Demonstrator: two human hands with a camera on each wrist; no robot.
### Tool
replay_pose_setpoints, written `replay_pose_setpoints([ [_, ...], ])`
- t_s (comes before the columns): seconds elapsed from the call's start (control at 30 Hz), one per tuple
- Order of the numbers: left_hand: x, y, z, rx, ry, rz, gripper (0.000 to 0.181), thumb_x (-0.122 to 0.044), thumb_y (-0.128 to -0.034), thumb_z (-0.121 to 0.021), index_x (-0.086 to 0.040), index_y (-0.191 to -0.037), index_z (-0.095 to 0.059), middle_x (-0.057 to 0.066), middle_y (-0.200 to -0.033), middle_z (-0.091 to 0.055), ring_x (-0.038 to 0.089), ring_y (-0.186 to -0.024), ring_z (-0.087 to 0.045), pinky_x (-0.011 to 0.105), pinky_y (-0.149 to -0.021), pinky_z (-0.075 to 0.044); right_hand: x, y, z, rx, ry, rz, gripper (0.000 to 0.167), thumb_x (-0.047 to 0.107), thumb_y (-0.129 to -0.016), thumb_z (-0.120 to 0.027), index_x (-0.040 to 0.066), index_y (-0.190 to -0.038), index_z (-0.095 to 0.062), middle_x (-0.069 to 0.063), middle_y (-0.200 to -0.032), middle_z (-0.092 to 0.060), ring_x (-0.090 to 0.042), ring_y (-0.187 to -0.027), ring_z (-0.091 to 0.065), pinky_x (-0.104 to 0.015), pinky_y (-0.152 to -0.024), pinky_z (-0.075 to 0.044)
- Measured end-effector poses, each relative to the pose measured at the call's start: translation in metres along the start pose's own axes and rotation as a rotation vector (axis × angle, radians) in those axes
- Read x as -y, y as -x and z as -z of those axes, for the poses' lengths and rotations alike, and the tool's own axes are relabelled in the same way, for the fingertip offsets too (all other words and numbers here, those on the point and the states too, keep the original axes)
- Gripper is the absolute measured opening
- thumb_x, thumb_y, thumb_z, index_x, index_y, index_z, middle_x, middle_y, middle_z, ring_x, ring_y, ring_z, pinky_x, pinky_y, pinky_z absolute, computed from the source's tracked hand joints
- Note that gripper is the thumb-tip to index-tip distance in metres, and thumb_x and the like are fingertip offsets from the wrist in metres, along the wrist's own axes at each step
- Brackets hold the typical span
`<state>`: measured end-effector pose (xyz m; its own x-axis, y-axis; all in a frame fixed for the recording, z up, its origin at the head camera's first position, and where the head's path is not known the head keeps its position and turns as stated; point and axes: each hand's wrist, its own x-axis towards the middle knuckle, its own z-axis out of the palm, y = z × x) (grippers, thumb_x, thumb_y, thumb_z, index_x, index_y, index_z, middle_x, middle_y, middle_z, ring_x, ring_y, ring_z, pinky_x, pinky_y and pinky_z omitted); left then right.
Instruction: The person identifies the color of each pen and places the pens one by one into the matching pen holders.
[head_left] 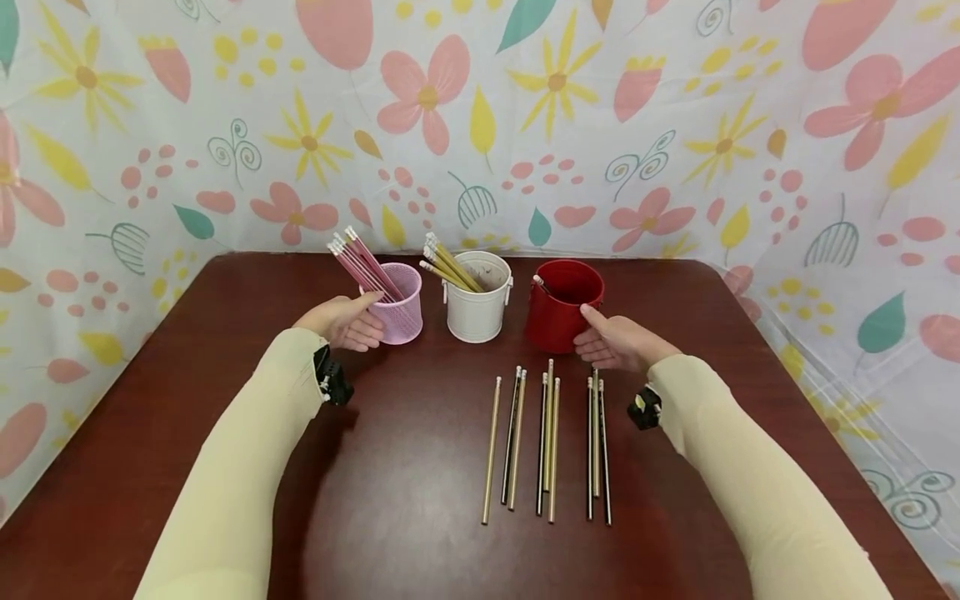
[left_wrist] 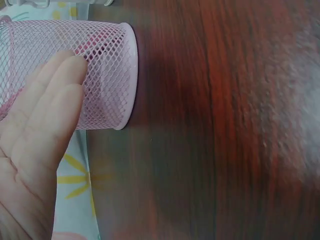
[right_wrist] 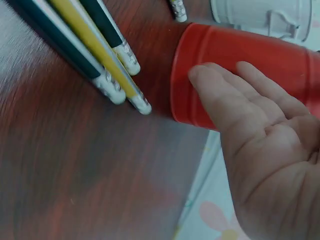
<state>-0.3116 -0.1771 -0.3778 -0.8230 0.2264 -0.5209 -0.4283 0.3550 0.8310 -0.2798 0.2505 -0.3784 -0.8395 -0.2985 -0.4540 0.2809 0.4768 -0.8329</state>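
Left hand [head_left: 347, 323] and right hand [head_left: 622, 342]: fingers extended, gripping nothing; contact unconfirmed. Left is beside the pink wire-mesh cylindrical cup [head_left: 402, 323], right beside the red cylindrical bucket [head_left: 553, 323], both on the bench's [head_left: 412, 467] far side.

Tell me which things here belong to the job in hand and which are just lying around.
Likely in the job:
pink cup, at the left hand
red cup, at the right hand
white cup
pink pencils
yellow pencils
loose pencils

Likely just surroundings:
table
patterned cloth
black wrist devices, merely worn
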Motion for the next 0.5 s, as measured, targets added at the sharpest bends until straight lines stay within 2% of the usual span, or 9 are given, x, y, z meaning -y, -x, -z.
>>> replay_pose_setpoints([
  [0.07, -0.003, 0.002, 0.0, -0.003, -0.004, 0.008, 0.059, -0.049, -0.0985, -0.04, 0.008, -0.11, -0.053, 0.006, -0.079, -0.065, 0.015, -0.072, -0.066, 0.03, -0.077, -0.055, 0.0, 0.007, 0.001, 0.026, 0.096, 0.014, 0.075, 0.048, -0.103, -0.027, -0.019, -0.136, -0.036, -0.035, -0.134, -0.045, -0.043, -0.124, -0.047, -0.048, -0.101, -0.041],
  [0.13, -0.004, 0.002, 0.001, -0.001, -0.003, 0.017, 0.059, -0.048, -0.0986, -0.04, 0.008, -0.112, -0.053, 0.005, -0.078, -0.065, 0.014, -0.07, -0.065, 0.029, -0.074, -0.055, -0.001, 0.014, 0.001, 0.03, 0.19, 0.021, 0.067, 0.043, -0.102, -0.035, -0.017, -0.132, -0.044, -0.031, -0.121, -0.057, -0.039, -0.111, -0.059, -0.044, -0.094, -0.049],
  [0.23, -0.004, 0.004, 0.003, 0.001, -0.008, 0.016, 0.061, -0.048, -0.0984, -0.04, 0.009, -0.113, -0.053, 0.005, -0.078, -0.065, 0.014, -0.071, -0.065, 0.028, -0.073, -0.055, -0.007, 0.025, -0.002, -0.006, 0.319, 0.034, 0.051, 0.035, -0.1, -0.047, -0.012, -0.112, -0.061, -0.019, -0.085, -0.069, -0.026, -0.076, -0.067, -0.036, -0.071, -0.056],
  [0.33, -0.002, 0.003, 0.005, -0.003, 0.003, -0.002, 0.061, -0.049, -0.098, -0.04, 0.009, -0.112, -0.053, 0.004, -0.077, -0.065, 0.013, -0.07, -0.065, 0.028, -0.073, -0.055, -0.017, 0.032, -0.005, -0.069, 0.436, 0.036, 0.038, 0.029, -0.096, -0.055, -0.006, -0.086, -0.067, -0.004, -0.06, -0.059, -0.013, -0.053, -0.054, -0.029, -0.054, -0.05],
  [0.43, 0.003, 0.003, 0.006, -0.006, 0.048, -0.009, 0.062, -0.05, -0.0977, -0.042, 0.01, -0.113, -0.052, 0.003, -0.075, -0.066, 0.012, -0.069, -0.066, 0.027, -0.072, -0.055, -0.028, 0.036, -0.007, -0.107, 0.534, 0.031, 0.036, 0.029, -0.094, -0.058, 0.0, -0.073, -0.066, 0.001, -0.052, -0.05, -0.01, -0.046, -0.046, -0.028, -0.047, -0.046],
  [0.5, 0.009, 0.002, 0.006, -0.014, 0.076, -0.001, 0.063, -0.05, -0.0974, -0.044, 0.011, -0.115, -0.052, 0.003, -0.075, -0.066, 0.011, -0.068, -0.066, 0.026, -0.071, -0.056, -0.035, 0.037, -0.01, -0.106, 0.559, 0.017, 0.036, 0.029, -0.093, -0.06, 0.002, -0.069, -0.064, 0.001, -0.051, -0.048, -0.011, -0.044, -0.044, -0.027, -0.045, -0.043],
])
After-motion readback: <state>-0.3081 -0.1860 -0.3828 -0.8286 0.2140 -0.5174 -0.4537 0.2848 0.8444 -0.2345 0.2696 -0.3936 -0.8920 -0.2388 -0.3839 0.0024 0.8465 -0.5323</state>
